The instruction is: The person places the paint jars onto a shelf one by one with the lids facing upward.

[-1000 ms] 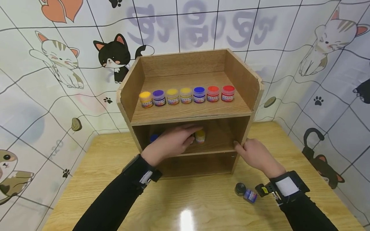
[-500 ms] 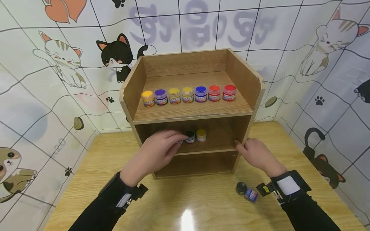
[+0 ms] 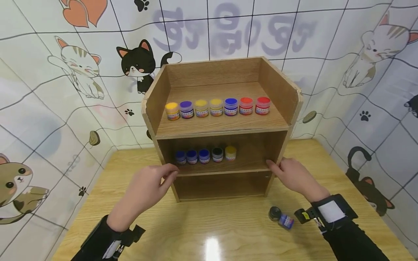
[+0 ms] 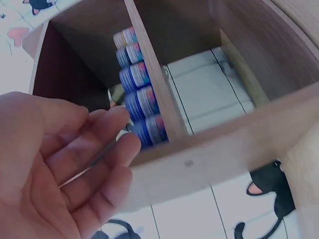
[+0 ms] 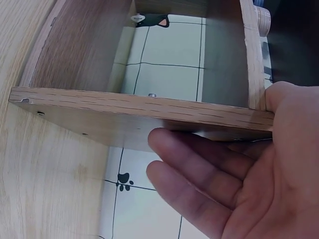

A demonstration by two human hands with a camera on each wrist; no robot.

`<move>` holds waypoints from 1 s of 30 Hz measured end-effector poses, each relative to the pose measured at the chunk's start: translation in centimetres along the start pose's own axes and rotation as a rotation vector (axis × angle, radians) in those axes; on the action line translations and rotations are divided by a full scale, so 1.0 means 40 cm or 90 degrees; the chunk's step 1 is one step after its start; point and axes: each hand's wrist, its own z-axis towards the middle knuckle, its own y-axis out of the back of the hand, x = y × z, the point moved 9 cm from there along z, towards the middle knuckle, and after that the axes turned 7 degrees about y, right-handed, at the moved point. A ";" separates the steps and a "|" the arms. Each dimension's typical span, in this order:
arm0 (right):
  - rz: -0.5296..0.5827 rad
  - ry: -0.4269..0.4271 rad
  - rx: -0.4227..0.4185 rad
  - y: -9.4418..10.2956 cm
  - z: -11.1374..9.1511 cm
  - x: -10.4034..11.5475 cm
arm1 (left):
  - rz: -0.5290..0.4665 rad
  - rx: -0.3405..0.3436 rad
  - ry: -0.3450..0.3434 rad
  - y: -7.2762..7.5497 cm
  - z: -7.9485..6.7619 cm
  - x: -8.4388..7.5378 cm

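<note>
A wooden shelf unit (image 3: 222, 132) stands on the table. Its top deck bears a row of small paint jars (image 3: 216, 107) with yellow, purple, blue and red lids. On the middle shelf are blue paint jars (image 3: 204, 156), a black-lidded jar (image 3: 217, 154) and a yellow jar (image 3: 230, 153) at the right end. My left hand (image 3: 145, 192) is at the unit's left front edge, fingers loosely bent and holding nothing; whether it touches the wood, I cannot tell. My right hand (image 3: 295, 177) grips the right side panel (image 5: 144, 104), thumb inside, fingers along the outer face.
On the table (image 3: 183, 232), right of the unit, a black-lidded jar (image 3: 275, 213) and a blue jar (image 3: 286, 221) lie close together. A wall sheet (image 3: 228, 32) with cat drawings stands behind and at both sides.
My left hand has come out of the middle shelf and moved left to the unit's left edge, uncovering the row of jars there. The right hand has kept its place.
</note>
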 end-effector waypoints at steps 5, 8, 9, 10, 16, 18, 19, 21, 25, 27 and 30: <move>-0.002 -0.007 0.014 -0.002 -0.007 -0.007 | 0.032 0.021 0.062 -0.002 -0.023 0.055; 0.005 -0.011 0.028 -0.007 -0.015 -0.010 | 0.044 0.041 0.102 -0.014 -0.034 0.088; 0.010 -0.013 0.034 -0.009 -0.019 -0.011 | 0.045 0.046 0.117 -0.019 -0.037 0.098; 0.016 -0.011 0.040 -0.010 -0.023 -0.010 | 0.045 0.050 0.133 -0.024 -0.039 0.109; 0.022 -0.023 0.097 -0.028 -0.052 -0.022 | 0.004 0.061 0.196 -0.065 -0.032 0.146; 0.018 -0.028 0.115 -0.036 -0.063 -0.031 | -0.014 0.055 0.202 -0.079 -0.025 0.147; 0.020 -0.028 0.125 -0.042 -0.068 -0.035 | -0.020 0.050 0.204 -0.086 -0.022 0.147; 0.024 -0.022 0.143 -0.054 -0.078 -0.042 | -0.026 0.038 0.209 -0.098 -0.016 0.147; 0.043 -0.013 0.182 -0.090 -0.101 -0.058 | -0.036 0.024 0.229 -0.115 -0.008 0.148; 0.050 -0.008 0.196 -0.110 -0.112 -0.063 | -0.041 0.022 0.245 -0.119 -0.004 0.149; 0.057 -0.002 0.211 -0.137 -0.128 -0.064 | -0.045 0.020 0.264 -0.126 0.000 0.150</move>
